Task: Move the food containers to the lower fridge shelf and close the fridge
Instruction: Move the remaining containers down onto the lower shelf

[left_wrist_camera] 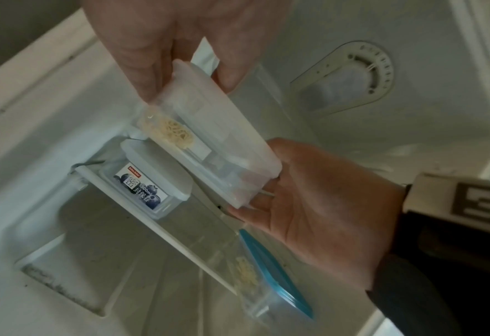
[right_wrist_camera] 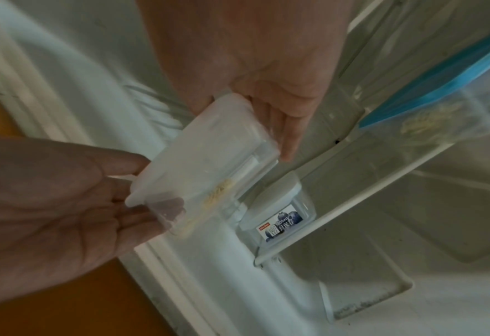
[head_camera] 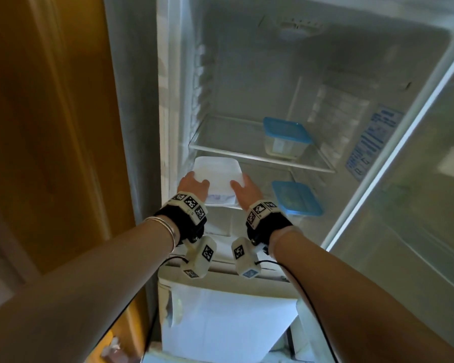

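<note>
Both my hands hold a clear food container with a white lid (head_camera: 216, 175) between them, at the left of the open fridge, just below the upper glass shelf (head_camera: 236, 153). My left hand (head_camera: 193, 183) pinches its left end and my right hand (head_camera: 243, 187) grips its right end. The wrist views show pale food inside the held container (left_wrist_camera: 209, 136) (right_wrist_camera: 209, 159). Below it a white-lidded container with a blueberry label (left_wrist_camera: 148, 179) (right_wrist_camera: 278, 216) stands on the lower shelf. One blue-lidded container (head_camera: 286, 137) sits on the upper shelf, another blue-lidded container (head_camera: 296, 199) on the lower shelf.
The fridge door (head_camera: 417, 179) stands open to the right. A wooden door (head_camera: 50, 127) is on the left. A white drawer front (head_camera: 226, 323) lies under my arms. A thermostat dial (left_wrist_camera: 364, 68) is on the fridge wall.
</note>
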The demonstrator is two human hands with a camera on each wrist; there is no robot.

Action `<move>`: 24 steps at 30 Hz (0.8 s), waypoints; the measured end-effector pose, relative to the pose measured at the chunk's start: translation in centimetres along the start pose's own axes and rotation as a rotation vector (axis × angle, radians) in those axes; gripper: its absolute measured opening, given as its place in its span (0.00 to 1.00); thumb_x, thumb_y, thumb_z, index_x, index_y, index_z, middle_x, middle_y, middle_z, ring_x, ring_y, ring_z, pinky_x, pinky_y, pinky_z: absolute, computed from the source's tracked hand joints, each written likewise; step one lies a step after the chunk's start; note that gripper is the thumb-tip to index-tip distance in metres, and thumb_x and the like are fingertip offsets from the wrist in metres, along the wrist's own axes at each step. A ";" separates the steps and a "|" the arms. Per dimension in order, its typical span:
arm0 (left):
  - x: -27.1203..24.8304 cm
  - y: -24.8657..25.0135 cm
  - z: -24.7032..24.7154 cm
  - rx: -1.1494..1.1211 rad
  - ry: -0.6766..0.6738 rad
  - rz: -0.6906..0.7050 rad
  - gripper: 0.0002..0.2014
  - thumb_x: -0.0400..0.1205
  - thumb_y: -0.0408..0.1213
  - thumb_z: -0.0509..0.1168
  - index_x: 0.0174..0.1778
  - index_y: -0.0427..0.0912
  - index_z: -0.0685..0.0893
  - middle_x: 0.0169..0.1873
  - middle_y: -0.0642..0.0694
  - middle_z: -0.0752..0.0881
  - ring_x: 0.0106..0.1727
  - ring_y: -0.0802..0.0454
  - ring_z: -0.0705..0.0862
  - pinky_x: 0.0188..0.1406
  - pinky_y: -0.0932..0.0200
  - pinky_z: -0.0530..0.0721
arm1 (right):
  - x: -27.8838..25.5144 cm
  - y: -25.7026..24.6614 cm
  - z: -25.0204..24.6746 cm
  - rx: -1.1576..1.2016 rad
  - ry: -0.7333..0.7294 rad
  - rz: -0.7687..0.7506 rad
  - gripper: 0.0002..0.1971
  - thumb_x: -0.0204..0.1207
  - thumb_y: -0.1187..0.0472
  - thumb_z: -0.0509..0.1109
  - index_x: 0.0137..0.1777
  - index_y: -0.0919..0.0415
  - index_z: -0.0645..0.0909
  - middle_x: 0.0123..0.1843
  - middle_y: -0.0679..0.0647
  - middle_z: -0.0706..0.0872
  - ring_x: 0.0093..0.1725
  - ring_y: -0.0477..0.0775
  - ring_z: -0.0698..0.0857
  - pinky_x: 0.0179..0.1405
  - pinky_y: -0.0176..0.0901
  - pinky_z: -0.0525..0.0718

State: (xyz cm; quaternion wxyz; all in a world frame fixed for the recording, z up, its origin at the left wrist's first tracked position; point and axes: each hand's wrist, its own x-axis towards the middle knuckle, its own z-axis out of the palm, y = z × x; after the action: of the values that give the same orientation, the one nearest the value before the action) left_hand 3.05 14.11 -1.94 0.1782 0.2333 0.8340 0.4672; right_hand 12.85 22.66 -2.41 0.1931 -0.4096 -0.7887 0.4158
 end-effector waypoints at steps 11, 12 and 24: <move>9.5 -0.3 2.3 -0.029 -0.057 0.085 0.29 0.83 0.33 0.57 0.81 0.43 0.61 0.63 0.39 0.81 0.61 0.42 0.82 0.54 0.61 0.75 | 8.7 0.5 2.7 0.053 -0.004 0.105 0.30 0.86 0.53 0.52 0.84 0.54 0.47 0.81 0.63 0.66 0.78 0.64 0.69 0.76 0.54 0.68; 10.1 -0.4 2.6 -0.032 -0.055 0.087 0.29 0.82 0.33 0.57 0.82 0.44 0.61 0.68 0.39 0.80 0.62 0.42 0.82 0.53 0.63 0.74 | 9.3 0.6 2.8 0.035 -0.013 0.115 0.30 0.86 0.53 0.51 0.84 0.53 0.45 0.80 0.64 0.67 0.77 0.65 0.71 0.75 0.53 0.69; 14.3 -0.8 5.1 -0.102 0.020 -0.010 0.30 0.82 0.31 0.59 0.82 0.40 0.60 0.81 0.42 0.65 0.80 0.47 0.67 0.77 0.63 0.65 | 13.5 1.5 3.5 0.046 -0.115 0.216 0.31 0.85 0.48 0.50 0.84 0.49 0.41 0.85 0.58 0.58 0.81 0.63 0.65 0.78 0.55 0.64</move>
State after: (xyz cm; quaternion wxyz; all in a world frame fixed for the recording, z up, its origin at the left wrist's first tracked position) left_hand -6.33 25.30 -6.32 0.1839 0.2151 0.8121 0.5103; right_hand 3.34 32.33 -6.10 0.1112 -0.4630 -0.7401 0.4748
